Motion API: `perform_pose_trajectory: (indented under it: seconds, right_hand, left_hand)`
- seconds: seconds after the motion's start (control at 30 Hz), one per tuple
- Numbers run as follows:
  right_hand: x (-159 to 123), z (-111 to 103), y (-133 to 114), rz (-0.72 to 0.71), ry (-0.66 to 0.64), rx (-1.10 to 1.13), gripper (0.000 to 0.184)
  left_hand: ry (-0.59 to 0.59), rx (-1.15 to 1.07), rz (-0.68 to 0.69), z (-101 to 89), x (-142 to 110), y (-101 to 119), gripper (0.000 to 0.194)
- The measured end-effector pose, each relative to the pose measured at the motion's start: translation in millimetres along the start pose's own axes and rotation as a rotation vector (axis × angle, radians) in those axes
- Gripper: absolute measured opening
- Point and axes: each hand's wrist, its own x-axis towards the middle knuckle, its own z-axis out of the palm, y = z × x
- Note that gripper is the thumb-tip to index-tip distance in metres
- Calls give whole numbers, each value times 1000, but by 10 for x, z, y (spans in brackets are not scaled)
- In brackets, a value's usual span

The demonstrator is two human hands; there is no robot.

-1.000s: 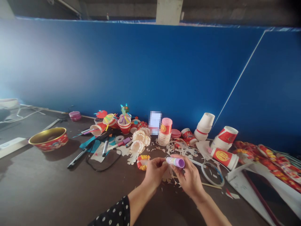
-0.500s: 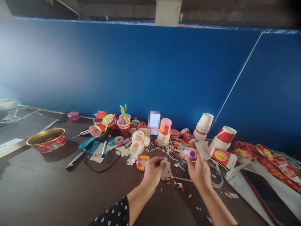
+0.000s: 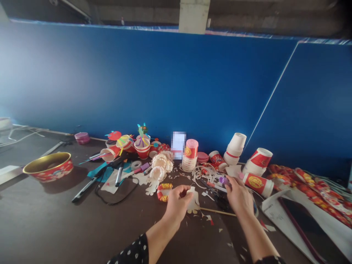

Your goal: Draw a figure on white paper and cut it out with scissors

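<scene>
My left hand pinches the narrow upper end of a white paper cutout between thumb and fingertips. The cutout hangs just above the table, its lower edge scalloped. My right hand is closed on a small purple cap, which pokes out to the left of the fingers; the rest of what it grips is hidden. Dark-handled scissors lie on the table below and left of that hand. A thin wooden stick runs between the hands. Beside my left hand is a red and yellow paper ring.
Stacked paper cups stand at the back, with more cups on the right. A phone lies at the right front. A gold-lined red bowl is at the left. Pens, cable, clear tubing and paper scraps cover the middle.
My right hand has turned palm downward and moved slightly right, uncovering the scissors. The purple cap has turned with it. My left hand still holds the cutout; the view has shifted slightly.
</scene>
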Motion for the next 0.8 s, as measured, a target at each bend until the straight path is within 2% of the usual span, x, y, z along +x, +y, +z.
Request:
perform_pose_trajectory:
  seconds: [0.17,0.37,0.8]
  right_hand:
    - [6,48,4,11,-60,-38,29]
    - [-7,24,-6,66,-129,-88,31]
    - [1,-96,-138,218,-195,-43,36]
  left_hand:
    - [-29,-38,8,8,15,-29,17]
    - [-66,-133,2,2,10,-12,29]
    - [-58,-139,8,0,20,-16,27]
